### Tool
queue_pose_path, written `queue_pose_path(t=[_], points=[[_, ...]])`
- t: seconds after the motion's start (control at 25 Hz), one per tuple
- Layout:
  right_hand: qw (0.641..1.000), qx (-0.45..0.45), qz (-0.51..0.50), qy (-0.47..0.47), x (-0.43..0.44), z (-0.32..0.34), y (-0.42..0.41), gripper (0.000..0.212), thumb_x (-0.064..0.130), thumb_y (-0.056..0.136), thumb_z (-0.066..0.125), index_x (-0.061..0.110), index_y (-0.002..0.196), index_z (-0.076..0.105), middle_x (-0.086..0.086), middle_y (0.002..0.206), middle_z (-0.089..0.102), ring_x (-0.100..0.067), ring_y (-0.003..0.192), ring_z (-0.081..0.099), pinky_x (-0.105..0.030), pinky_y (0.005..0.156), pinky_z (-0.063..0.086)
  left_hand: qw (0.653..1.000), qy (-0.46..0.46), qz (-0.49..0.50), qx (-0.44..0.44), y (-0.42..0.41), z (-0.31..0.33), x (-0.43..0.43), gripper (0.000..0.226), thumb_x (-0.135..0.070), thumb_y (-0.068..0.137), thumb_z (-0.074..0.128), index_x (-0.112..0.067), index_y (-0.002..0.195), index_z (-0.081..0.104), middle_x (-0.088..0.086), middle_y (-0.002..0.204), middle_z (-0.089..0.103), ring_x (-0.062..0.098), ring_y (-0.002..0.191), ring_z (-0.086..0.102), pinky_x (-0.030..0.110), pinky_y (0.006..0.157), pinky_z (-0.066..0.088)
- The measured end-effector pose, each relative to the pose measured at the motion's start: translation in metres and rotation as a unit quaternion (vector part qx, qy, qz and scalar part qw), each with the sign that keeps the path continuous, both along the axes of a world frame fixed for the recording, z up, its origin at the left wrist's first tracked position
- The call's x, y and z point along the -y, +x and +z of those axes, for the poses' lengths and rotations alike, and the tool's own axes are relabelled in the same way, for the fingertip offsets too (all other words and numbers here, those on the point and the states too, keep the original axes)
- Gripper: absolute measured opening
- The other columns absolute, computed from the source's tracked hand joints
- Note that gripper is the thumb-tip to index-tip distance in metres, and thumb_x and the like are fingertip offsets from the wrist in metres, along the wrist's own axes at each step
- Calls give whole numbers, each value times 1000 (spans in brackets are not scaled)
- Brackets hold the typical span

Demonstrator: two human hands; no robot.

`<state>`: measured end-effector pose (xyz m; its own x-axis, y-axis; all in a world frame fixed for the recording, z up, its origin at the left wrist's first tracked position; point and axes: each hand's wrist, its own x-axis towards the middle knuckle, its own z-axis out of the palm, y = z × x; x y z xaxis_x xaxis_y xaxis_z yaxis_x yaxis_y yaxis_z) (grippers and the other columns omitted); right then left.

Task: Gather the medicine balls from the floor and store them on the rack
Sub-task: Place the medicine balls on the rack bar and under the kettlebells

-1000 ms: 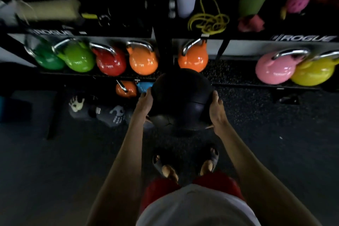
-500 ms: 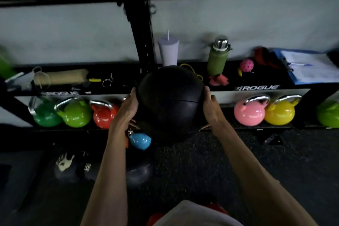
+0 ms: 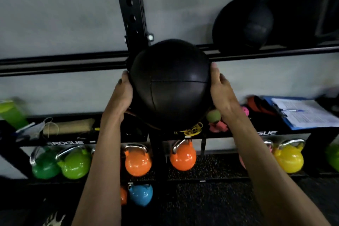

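I hold a black medicine ball (image 3: 169,84) up in front of me, level with the rack's upper rails (image 3: 73,62). My left hand (image 3: 122,95) grips its left side and my right hand (image 3: 221,91) its right side. Two more black medicine balls sit on the upper rails at the right: one (image 3: 242,24) against the wall, a larger one (image 3: 311,5) cut off by the frame edge. The black upright post (image 3: 131,11) of the rack rises just behind the held ball.
The shelf (image 3: 69,142) below carries a clipboard (image 3: 302,112), a yellow band (image 3: 193,130), small balls and a rolled mat (image 3: 69,126). Kettlebells in green (image 3: 73,166), orange (image 3: 137,161), yellow (image 3: 289,158) and blue (image 3: 140,194) stand underneath. Part of a black ball (image 3: 53,219) with white print shows at the bottom left.
I have lifted the ball from near the floor up to the height of the upper rails. My view has tilted up, bringing the stored balls into sight.
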<state>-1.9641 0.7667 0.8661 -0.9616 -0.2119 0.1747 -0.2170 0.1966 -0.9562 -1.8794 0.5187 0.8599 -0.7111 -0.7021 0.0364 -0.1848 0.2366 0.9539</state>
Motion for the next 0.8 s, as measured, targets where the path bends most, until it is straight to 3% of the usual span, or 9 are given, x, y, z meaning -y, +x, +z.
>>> queue_pose_path(t=[0.36,0.52,0.64,0.8], points=[[988,-114,-16,-98,13,99,-73,64,62,104,26,25,156,32,-6,148,50,-26,137,46,-34,111,36,990,9,34,-135,-92,100,-2,91,-75,76,14,-25,143,50,10,141,57,33,128,54,54,109,42],[980,-147,-11,-131,32,109,-114,65,59,104,32,24,159,24,-8,153,45,-26,136,47,-25,98,33,979,50,43,-194,-133,122,-11,79,-71,93,20,-20,148,46,8,142,56,30,129,52,50,112,39],[972,-193,-24,-132,46,96,-136,67,56,105,35,22,161,21,-9,162,30,-27,146,34,-27,109,30,979,30,49,-195,-152,122,-20,71,-64,101,22,-18,152,37,10,148,48,31,135,46,46,114,35],[955,-287,-49,-52,66,91,-165,64,51,107,35,22,161,17,-15,167,14,-29,155,10,-41,124,12,946,-112,-41,-301,-170,108,-28,57,-51,104,38,-25,154,32,1,157,37,20,145,34,40,119,29]])
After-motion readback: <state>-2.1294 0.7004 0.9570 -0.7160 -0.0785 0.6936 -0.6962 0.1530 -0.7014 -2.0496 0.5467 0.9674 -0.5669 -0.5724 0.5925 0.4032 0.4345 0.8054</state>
